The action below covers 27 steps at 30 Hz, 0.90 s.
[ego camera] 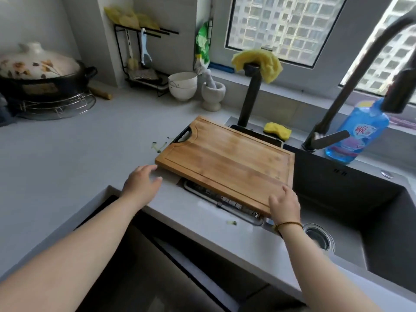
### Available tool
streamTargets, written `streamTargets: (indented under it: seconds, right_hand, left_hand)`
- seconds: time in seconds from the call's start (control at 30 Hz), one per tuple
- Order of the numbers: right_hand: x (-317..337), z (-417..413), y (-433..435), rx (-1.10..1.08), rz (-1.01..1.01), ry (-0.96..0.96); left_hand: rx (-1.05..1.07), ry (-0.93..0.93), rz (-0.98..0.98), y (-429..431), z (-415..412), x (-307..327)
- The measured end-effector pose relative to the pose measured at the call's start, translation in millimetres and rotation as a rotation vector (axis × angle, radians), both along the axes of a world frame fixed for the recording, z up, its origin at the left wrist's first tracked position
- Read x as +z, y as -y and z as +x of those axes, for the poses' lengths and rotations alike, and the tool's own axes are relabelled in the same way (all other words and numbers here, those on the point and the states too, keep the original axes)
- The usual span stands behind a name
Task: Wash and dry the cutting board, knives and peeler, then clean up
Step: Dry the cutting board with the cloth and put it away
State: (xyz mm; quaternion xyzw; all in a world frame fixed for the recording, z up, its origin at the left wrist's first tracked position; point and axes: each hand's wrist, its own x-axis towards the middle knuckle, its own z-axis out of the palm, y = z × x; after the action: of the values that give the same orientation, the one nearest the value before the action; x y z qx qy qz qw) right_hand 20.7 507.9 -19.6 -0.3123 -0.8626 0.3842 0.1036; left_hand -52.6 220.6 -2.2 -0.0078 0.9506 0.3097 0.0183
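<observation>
A wooden cutting board (227, 163) with a black handle cut-out lies flat, partly over the counter and partly over a metal drain rack (227, 203) at the sink's left end. My right hand (284, 204) grips the board's near right corner, thumb on top. At the near left corner, my left hand (141, 183) rests on the counter with fingers spread, its fingertips just at the board's edge. I see no knife or peeler.
The dark sink (360, 210) with its drain (318, 238) lies to the right, under a black faucet (337, 104). A blue detergent bottle (360, 136) and a yellow sponge (277, 131) stand behind. Green peel scraps (158, 147) lie on the counter. Bowls (182, 85), a mortar (212, 93) and a pot (38, 70) stand at the back.
</observation>
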Motion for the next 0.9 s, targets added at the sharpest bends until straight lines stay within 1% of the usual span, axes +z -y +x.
streamTargets:
  seconds: [0.13,0.2,0.27,0.37,0.47,0.57,0.67,0.77,0.9]
  right_hand:
    - [1,-42,-40,-0.152,-0.082,0.073]
    - [0,-56,-55,-0.2,-0.181,0.097]
    - [-2,-64,-67,-0.222,-0.322,0.117]
    - [-3,-70,-80,-0.261,-0.463,0.147]
    - [0,-76,-85,-0.293,-0.577,0.103]
    - [-6,-79,-83,-0.295,-0.571,0.064]
    - [-11,-80,-81,-0.342,-0.511,-0.006]
    - [-5,-80,-83,-0.387,-0.521,-0.057]
    - [6,-78,-79,-0.35,-0.529,-0.07]
  left_hand:
    - [0.091,0.037,-0.009,-27,-58,11]
    - [0.14,0.077,0.013,-35,-82,12]
    - [0.151,0.15,-0.043,-40,-99,10]
    - [0.131,0.223,-0.185,-51,-116,9]
    - [0.155,0.277,-0.191,-63,-126,12]
    - [0.193,0.359,-0.114,-63,-136,6]
    - [0.207,0.422,0.041,-65,-140,2]
    - [0.185,0.453,0.145,-67,-141,3]
    - [0.184,0.485,0.298,-53,-142,20]
